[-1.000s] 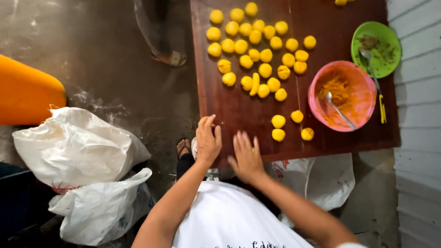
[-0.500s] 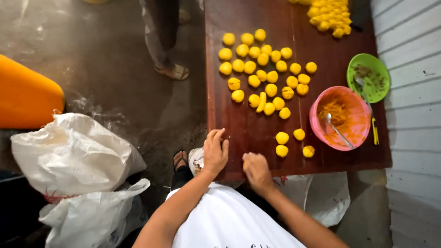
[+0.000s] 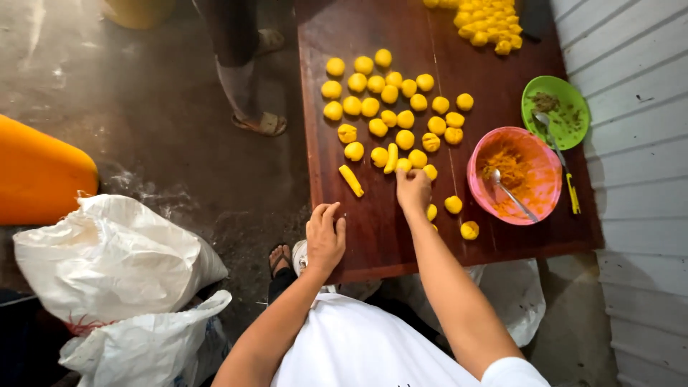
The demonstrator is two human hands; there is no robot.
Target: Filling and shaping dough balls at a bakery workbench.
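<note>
The dark wooden table (image 3: 373, 236) carried a spread of yellow dough balls (image 3: 390, 97). The right hand (image 3: 413, 190) reached into the near edge of that cluster, fingers curled over one ball — shaping seemed underway, calling for a light touch. The left hand (image 3: 325, 236) lay flat and empty beside a rolled dough stick (image 3: 350, 180).

I see no labels, signs or screens. The only packaging is two white plastic sacks (image 3: 107, 261) on the floor at near left, crumpled and bulging, one in front of the other, plus another white bag (image 3: 512, 294) under the desk's near edge.
</note>
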